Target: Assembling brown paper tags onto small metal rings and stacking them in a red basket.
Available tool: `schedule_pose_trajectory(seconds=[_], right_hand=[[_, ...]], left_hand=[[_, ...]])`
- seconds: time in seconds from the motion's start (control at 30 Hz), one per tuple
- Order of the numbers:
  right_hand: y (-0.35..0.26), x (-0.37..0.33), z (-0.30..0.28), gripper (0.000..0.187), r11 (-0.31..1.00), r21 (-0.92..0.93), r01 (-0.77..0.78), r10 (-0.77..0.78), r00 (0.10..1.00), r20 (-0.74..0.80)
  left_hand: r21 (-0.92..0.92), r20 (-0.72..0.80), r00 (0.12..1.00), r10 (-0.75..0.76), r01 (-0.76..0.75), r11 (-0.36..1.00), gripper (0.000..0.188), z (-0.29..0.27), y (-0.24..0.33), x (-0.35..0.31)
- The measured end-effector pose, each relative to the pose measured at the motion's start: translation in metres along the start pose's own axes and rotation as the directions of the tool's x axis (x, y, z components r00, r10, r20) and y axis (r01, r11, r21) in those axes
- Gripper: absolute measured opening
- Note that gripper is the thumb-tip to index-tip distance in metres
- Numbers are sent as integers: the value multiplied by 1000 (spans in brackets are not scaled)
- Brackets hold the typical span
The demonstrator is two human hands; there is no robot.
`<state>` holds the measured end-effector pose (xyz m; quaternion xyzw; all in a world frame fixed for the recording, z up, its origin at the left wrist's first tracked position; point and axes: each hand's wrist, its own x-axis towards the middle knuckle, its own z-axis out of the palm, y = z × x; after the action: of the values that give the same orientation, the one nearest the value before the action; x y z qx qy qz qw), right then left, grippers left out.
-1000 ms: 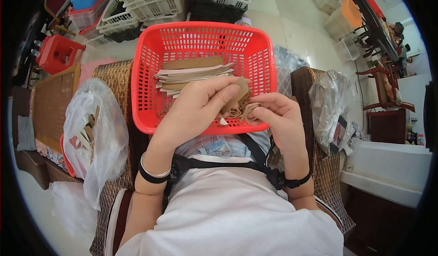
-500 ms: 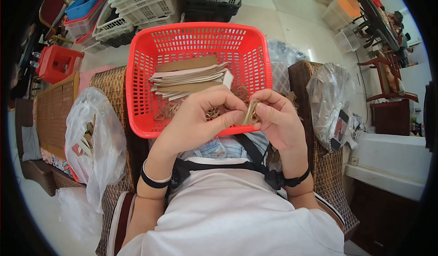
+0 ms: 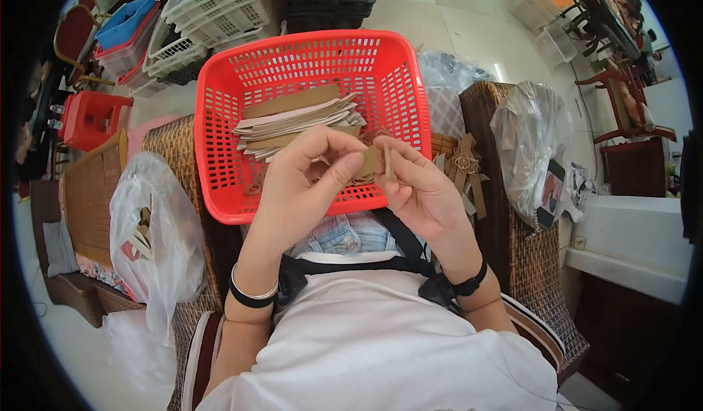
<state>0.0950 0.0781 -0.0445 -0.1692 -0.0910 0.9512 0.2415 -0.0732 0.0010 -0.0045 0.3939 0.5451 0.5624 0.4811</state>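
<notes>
Both hands are raised over the near right side of a red plastic basket, fingers closed. Between thumb and fingertips, my left hand pinches a brown cardboard strip. My right hand grips a narrow brown edge of cardboard right beside it; I cannot tell whether this is the same strip, folded. Inside the basket lies a stack of cardboard strips, brown and whitish. Tan rubber bands are scattered on its bottom, partly hidden by my hands.
To the right, cardboard strips with bands lie by the wicker armrest. Plastic bags hang at left and right, a phone against the right one. Stacked white crates and a red stool stand beyond.
My hands have shifted left and slightly up, along with the view. The cardboard between them has turned, showing a broad brown face, and the tan bands seen at my right fingertips no longer show there.
</notes>
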Motion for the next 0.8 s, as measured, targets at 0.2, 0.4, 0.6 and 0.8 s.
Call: schedule_pose_trajectory(seconds=[0.2,0.4,0.6,0.8], right_hand=[[11,1,15,22,859,-426,284,-341,938,-62],[2,-7,14,24,687,-666,290,-401,916,-15],[-4,-14,12,27,742,-590,319,-462,880,-105],[3,-20,20,20,-65,-916,396,-670,663,334]], left_hand=[[27,16,1000,19,-19,999,9,7,-6,1],[247,-32,990,137,-125,961,4,10,-13,6],[-103,-118,993,-15,3,995,11,-5,0,-1],[33,4,1000,8,-8,999,13,12,-3,-6]])
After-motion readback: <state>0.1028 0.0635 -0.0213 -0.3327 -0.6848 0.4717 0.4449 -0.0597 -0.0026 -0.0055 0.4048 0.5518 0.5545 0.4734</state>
